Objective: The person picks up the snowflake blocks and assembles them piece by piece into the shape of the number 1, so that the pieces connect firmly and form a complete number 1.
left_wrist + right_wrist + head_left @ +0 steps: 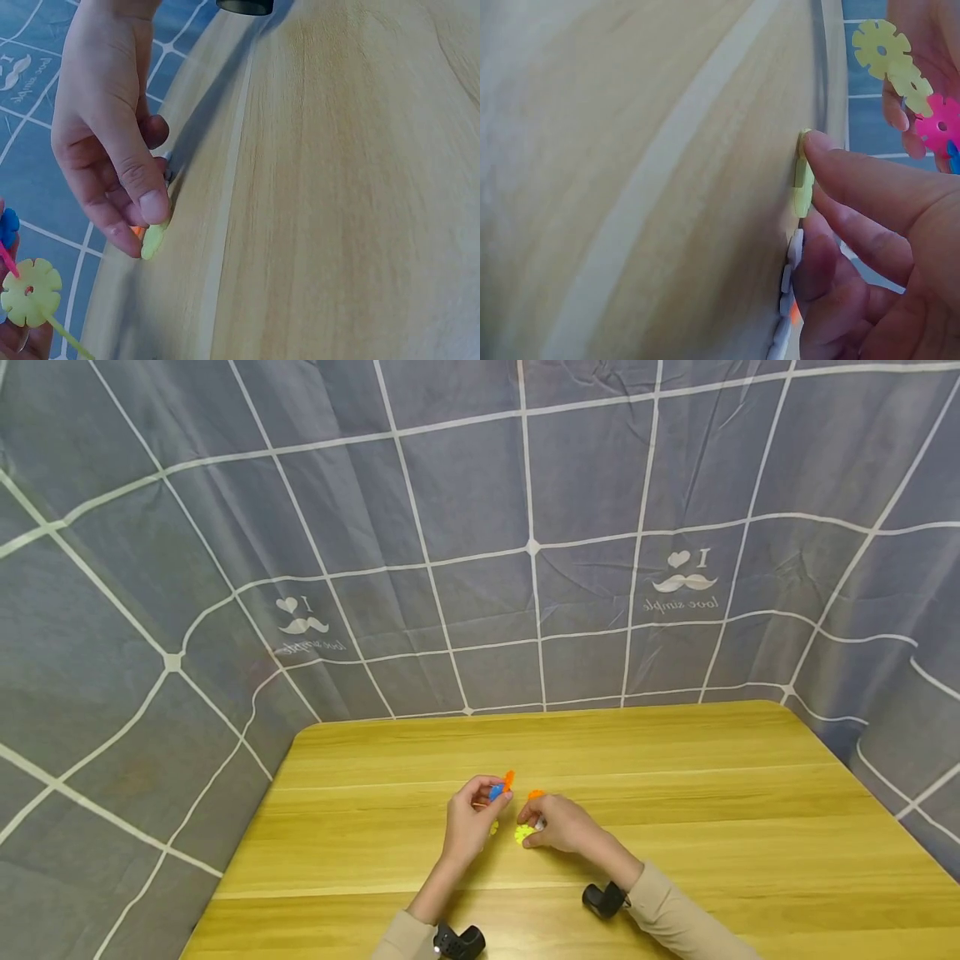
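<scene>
My left hand (471, 827) holds up a cluster of joined, notched plastic flower discs. An orange disc (509, 780) and a blue disc (496, 792) stick out at its fingertips. In the right wrist view, two linked yellow discs (882, 51) and a pink disc (936, 127) show on the same cluster. Just to the right, my right hand (567, 825) pinches a yellow-green disc (523, 834) between thumb and finger, low over the table. Under its curled fingers, white discs (786, 279) lie on the wood. Another orange disc (536, 794) sits beyond its fingertips.
The wood-grain table (360, 843) carries all of this, its far edge meeting a grey curtain (480, 602) with white lines. Black wrist cameras hang at the left sleeve (405, 937) and the right sleeve (678, 910), close over the tabletop.
</scene>
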A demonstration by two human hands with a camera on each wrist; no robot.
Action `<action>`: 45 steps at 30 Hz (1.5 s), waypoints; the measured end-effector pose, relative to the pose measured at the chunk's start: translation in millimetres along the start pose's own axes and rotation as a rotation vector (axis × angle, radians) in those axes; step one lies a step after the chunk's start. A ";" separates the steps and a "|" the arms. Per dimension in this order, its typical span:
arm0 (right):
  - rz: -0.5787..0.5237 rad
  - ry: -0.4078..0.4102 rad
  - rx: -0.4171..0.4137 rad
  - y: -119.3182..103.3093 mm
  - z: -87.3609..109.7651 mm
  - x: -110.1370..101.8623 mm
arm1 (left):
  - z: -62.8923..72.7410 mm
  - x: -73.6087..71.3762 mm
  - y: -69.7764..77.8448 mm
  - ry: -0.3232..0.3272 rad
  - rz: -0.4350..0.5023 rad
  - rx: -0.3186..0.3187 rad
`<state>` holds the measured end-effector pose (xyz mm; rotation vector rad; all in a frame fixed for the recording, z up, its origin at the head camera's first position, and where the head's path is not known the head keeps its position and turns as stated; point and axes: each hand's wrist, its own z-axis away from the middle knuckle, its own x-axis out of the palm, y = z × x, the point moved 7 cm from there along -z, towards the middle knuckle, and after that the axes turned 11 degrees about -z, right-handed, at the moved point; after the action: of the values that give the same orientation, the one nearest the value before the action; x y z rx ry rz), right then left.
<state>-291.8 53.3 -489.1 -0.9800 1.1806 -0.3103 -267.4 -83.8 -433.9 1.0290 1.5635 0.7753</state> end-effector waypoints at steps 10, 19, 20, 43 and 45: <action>0.031 -0.004 0.031 -1.8 2.2 -1.4 | -0.8 -0.6 2.2 0.005 -0.030 -0.002; -0.022 -0.002 -0.031 -2.2 3.7 -2.5 | -0.8 1.9 2.4 0.001 -0.031 0.000; -0.049 -0.011 -0.041 -1.1 3.9 -2.6 | -0.7 2.6 2.4 0.001 -0.030 -0.002; -0.216 0.182 -0.039 9.2 18.2 -60.3 | -1.4 9.7 2.7 0.023 0.092 -0.024; -0.231 0.225 -0.028 9.3 19.9 -65.1 | -1.0 11.0 2.5 0.011 0.097 -0.022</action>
<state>-302.6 111.5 -454.4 -1.1306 1.2781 -0.6016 -268.6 -72.8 -436.1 1.0924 1.5205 0.8642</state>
